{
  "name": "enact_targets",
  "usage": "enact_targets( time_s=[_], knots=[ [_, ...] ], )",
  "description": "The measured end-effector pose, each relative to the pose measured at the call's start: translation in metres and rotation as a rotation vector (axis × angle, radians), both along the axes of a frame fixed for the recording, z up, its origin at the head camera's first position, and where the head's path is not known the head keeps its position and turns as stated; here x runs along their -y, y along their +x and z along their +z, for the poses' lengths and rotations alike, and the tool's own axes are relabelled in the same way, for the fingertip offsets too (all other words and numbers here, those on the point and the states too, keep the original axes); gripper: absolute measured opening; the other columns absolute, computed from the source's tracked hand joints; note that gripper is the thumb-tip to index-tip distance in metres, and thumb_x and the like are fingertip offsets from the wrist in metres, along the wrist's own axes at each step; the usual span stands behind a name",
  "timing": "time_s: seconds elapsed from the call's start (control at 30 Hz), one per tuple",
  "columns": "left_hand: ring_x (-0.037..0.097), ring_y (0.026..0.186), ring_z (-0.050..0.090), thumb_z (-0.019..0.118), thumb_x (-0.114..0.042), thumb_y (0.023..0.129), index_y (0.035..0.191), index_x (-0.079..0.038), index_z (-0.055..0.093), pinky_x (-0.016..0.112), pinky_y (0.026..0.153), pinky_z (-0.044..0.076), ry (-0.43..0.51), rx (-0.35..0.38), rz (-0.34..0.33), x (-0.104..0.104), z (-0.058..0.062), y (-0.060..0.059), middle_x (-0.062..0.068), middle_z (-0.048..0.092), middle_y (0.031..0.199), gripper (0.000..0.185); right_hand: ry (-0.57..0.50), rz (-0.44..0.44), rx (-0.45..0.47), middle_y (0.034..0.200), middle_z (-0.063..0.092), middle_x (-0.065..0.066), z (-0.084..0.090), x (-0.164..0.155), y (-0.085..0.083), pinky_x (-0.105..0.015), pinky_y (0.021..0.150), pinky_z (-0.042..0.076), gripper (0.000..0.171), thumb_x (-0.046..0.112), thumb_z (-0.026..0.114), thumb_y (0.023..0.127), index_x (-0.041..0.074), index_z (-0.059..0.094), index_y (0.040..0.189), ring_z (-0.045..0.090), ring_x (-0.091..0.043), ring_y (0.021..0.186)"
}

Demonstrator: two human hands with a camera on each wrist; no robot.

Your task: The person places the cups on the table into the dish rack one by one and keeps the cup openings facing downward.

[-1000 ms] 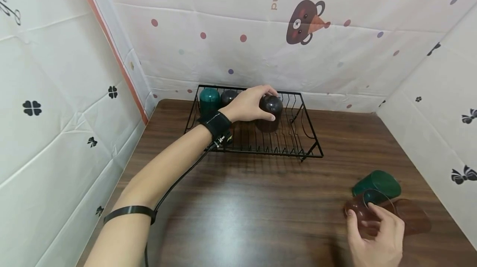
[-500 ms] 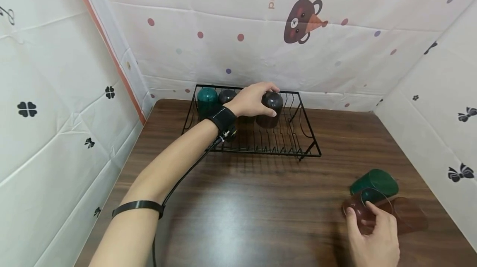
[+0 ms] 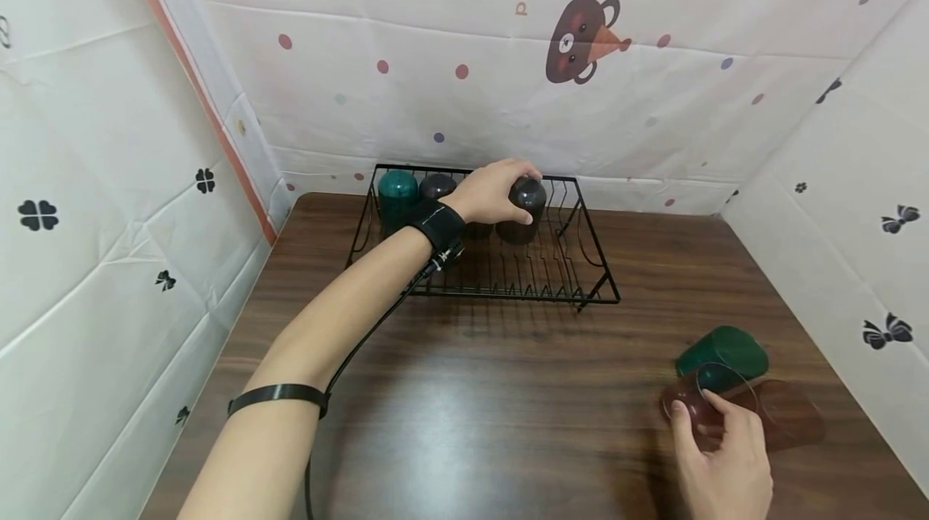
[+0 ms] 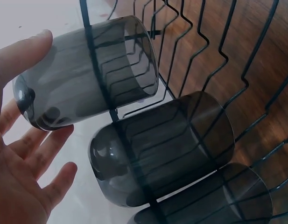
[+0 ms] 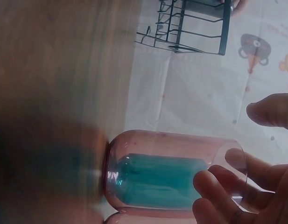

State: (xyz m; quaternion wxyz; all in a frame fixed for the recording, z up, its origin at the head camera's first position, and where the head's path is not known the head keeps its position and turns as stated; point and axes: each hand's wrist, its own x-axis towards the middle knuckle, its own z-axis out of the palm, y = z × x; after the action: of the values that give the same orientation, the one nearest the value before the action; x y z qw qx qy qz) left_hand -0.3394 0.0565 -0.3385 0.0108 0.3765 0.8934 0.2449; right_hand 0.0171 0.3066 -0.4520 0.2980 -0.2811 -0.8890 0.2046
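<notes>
In the head view my left hand (image 3: 489, 193) holds a smoke-grey tumbler (image 3: 527, 196) upside down at the back of a black wire rack (image 3: 537, 294). Its thumb lies on one side of the tumbler's base (image 4: 87, 79) and fingers on the other, in the left wrist view. Two more grey tumblers, one nearest the held tumbler (image 4: 162, 149), stand beside it. My right hand (image 3: 726, 447) is loosely bent at the rim of an upright pink tumbler (image 3: 685, 399). In the right wrist view its thumb (image 5: 272, 109) is apart from the tumbler (image 5: 158, 140); some fingers overlap the rim.
A teal tumbler (image 3: 397, 193) stands inverted at the rack's left end, with a grey one (image 3: 438, 185) next to it. On the table's right are a green tumbler (image 3: 726, 351) and a second pink one (image 3: 791, 415). Patterned cloth walls (image 3: 363, 109) enclose the table (image 3: 435, 423).
The left hand and its grey tumbler have moved slightly back and to the right in the rack. The right hand stays by the pink tumbler. The head view has shifted a little.
</notes>
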Motion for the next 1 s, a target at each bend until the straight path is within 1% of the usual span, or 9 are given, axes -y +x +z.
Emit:
enact_targets(
  time_s=[0.13,0.43,0.57,0.7,0.8,1.0],
  knots=[
    [0.019,0.126,0.056,0.08,-0.039,0.088,0.147,-0.027,0.049,0.037,0.099,0.051,-0.035,-0.009,0.016,-0.001,-0.002,-0.003,0.0,0.05,0.151,0.068,-0.002,0.008,-0.005,0.114,0.063,-0.012,0.0,-0.001,-0.001,-0.02,0.066,0.033,0.04,0.031,0.075,0.092,0.009,0.067,0.124,0.028,0.03,0.079],
    [0.023,0.12,0.059,0.08,-0.035,0.088,0.146,-0.027,0.048,0.041,0.098,0.051,-0.098,-0.046,0.033,-0.011,-0.005,-0.006,0.002,0.051,0.149,0.066,-0.018,-0.002,0.024,0.114,0.064,-0.013,-0.001,-0.004,-0.003,-0.019,0.066,0.033,0.039,0.033,0.074,0.091,0.009,0.068,0.121,0.028,0.03,0.077],
    [0.023,0.121,0.059,0.079,-0.036,0.089,0.147,-0.027,0.048,0.042,0.104,0.047,-0.142,-0.077,0.046,-0.016,-0.007,-0.008,0.002,0.049,0.151,0.066,-0.024,-0.006,0.028,0.113,0.065,-0.012,-0.001,-0.004,-0.004,-0.019,0.066,0.033,0.039,0.034,0.074,0.092,0.009,0.069,0.121,0.028,0.03,0.077],
    [0.024,0.126,0.056,0.078,-0.037,0.09,0.147,-0.027,0.047,0.044,0.112,0.041,-0.176,-0.085,0.062,-0.021,-0.01,-0.011,0.001,0.048,0.152,0.066,-0.034,-0.012,0.034,0.111,0.065,-0.011,0.0,-0.003,-0.004,-0.02,0.065,0.033,0.038,0.036,0.074,0.092,0.01,0.07,0.12,0.028,0.03,0.076],
    [0.023,0.127,0.055,0.079,-0.038,0.089,0.146,-0.028,0.047,0.045,0.113,0.039,-0.19,-0.087,0.076,-0.021,-0.014,-0.014,0.001,0.048,0.152,0.066,-0.034,-0.012,0.035,0.109,0.066,-0.01,0.0,-0.003,-0.004,-0.019,0.065,0.034,0.037,0.036,0.073,0.092,0.011,0.07,0.12,0.029,0.03,0.076],
    [0.021,0.125,0.056,0.079,-0.041,0.088,0.144,-0.029,0.048,0.045,0.111,0.041,-0.19,-0.095,0.085,-0.022,-0.02,-0.021,0.0,0.049,0.15,0.065,-0.018,-0.016,0.023,0.108,0.067,-0.01,-0.001,-0.005,-0.004,-0.017,0.064,0.033,0.036,0.035,0.074,0.092,0.011,0.071,0.118,0.029,0.031,0.075]
  ],
)
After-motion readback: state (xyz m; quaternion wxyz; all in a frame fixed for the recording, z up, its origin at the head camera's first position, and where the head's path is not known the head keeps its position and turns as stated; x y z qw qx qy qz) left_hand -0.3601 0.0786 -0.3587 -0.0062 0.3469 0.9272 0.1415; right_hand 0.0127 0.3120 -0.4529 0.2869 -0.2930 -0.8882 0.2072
